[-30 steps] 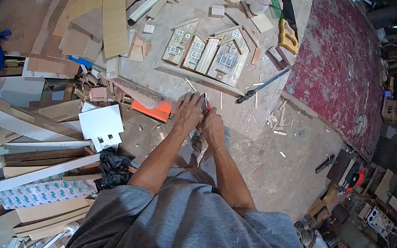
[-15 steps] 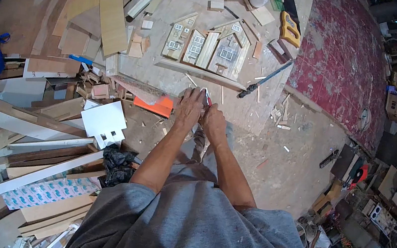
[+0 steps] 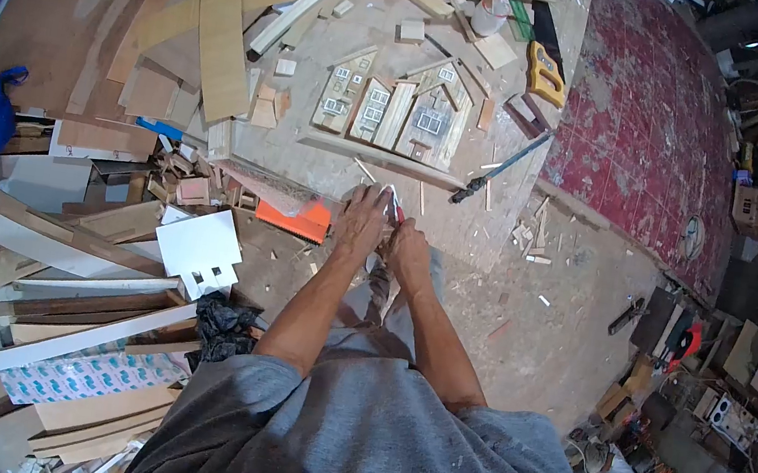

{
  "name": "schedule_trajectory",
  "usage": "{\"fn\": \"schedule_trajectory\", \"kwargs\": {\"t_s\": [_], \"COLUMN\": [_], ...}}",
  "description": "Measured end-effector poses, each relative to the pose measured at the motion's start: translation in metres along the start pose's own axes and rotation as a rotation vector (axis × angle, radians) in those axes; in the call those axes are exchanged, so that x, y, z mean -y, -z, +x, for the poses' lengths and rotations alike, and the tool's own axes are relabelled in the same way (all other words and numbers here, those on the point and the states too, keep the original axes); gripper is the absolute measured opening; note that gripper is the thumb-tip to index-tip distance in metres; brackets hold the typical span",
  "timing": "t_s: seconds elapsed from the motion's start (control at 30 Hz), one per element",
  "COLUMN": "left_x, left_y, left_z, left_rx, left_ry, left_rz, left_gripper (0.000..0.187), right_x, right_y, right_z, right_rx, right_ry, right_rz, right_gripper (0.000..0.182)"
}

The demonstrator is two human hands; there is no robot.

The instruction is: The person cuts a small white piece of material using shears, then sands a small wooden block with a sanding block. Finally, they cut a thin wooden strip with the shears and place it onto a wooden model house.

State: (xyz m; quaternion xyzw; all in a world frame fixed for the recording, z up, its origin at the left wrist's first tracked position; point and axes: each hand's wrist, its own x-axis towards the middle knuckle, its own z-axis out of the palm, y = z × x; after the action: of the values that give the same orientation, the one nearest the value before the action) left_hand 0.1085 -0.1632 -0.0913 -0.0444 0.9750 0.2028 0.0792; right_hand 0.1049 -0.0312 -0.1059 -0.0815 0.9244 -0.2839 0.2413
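Observation:
At the table's near edge, my right hand [image 3: 409, 254] is closed around a slim red-handled tool [image 3: 394, 210] with a pale metallic tip, knife-like in outline. Just beside it, my left hand [image 3: 362, 223] has its fingers bent together over the edge. Whatever lies under those fingers is too small or hidden to name. Beyond both hands lies a model house front [image 3: 396, 110] made of wooden panels with small white window frames. A long wooden strip [image 3: 380, 153] runs along its lower side. Thin wood slivers [image 3: 422, 197] are scattered on the tabletop near my fingers.
A yellow-handled saw [image 3: 546, 74], a white cup [image 3: 489, 17] and a dark blue rod [image 3: 501, 168] are on the table [image 3: 310, 175]. Wood boards [image 3: 222, 44] cover its left side. An orange piece [image 3: 295, 220], a white cut-out panel [image 3: 198, 251] and stacked offcuts lie left of my body.
The whole view has shifted slightly, so the table and hands sit a little lower. Both hands stay together at the edge, and the red-handled tool remains in my right hand.

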Motion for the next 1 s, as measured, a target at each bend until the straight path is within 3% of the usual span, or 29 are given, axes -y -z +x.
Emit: {"fn": "schedule_trajectory", "kwargs": {"t_s": [1.0], "left_x": [0.003], "left_y": [-0.010], "left_z": [0.001], "left_rx": [-0.055], "left_ry": [0.022], "left_rz": [0.011], "left_gripper": [0.058], "right_x": [-0.003], "right_y": [0.002], "right_z": [-0.002], "right_rx": [0.032], "right_ry": [-0.050], "right_rz": [0.028], "right_gripper": [0.023]}}
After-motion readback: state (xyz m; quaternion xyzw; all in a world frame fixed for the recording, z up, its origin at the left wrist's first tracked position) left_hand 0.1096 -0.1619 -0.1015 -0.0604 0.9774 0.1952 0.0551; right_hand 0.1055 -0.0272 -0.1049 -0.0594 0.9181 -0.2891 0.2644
